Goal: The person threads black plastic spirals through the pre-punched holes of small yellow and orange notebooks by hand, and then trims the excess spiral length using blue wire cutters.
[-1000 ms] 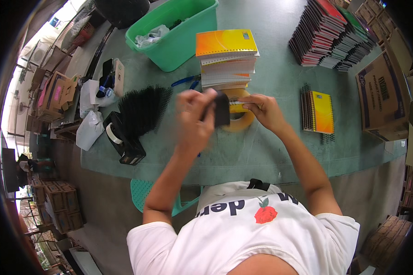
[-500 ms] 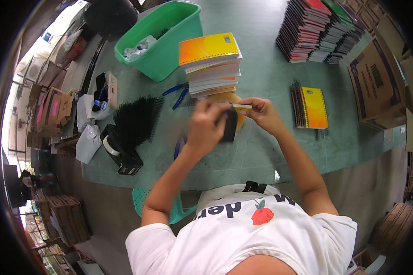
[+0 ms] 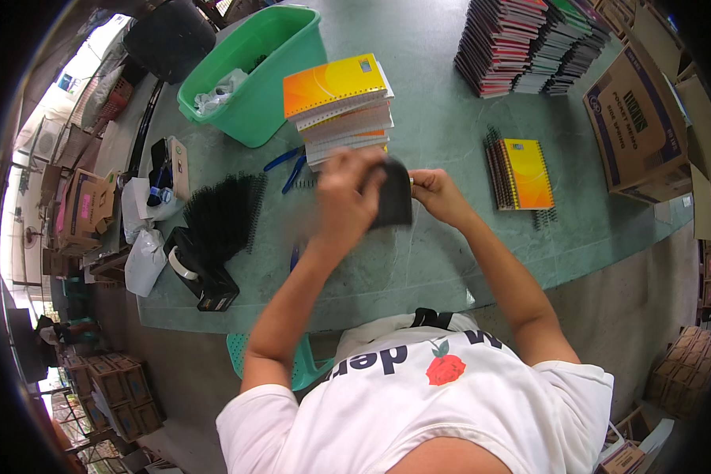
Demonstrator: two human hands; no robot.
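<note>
Both hands hold a small notebook with a black cover (image 3: pixel 393 193) above the green table (image 3: pixel 419 261). My left hand (image 3: pixel 346 197) is blurred and grips its left side. My right hand (image 3: pixel 436 193) pinches its right edge, where the spiral wire runs. Just beyond the hands stands a stack of spiral notebooks with an orange and yellow cover on top (image 3: pixel 338 107). A bundle of black spiral wires (image 3: pixel 221 213) lies to the left.
A green bin (image 3: pixel 253 71) stands at the far left. Blue pliers (image 3: pixel 292 167) lie next to the stack. A few bound notebooks (image 3: pixel 521 174) lie at the right, tall notebook stacks (image 3: pixel 529 39) behind them, and cardboard boxes (image 3: pixel 636 130) at the far right. A tape dispenser (image 3: pixel 201 276) sits near the front left edge.
The black-covered notebook has turned in my hands, its cover now facing up more. My left hand has shifted over its left side. The view has tilted slightly.
</note>
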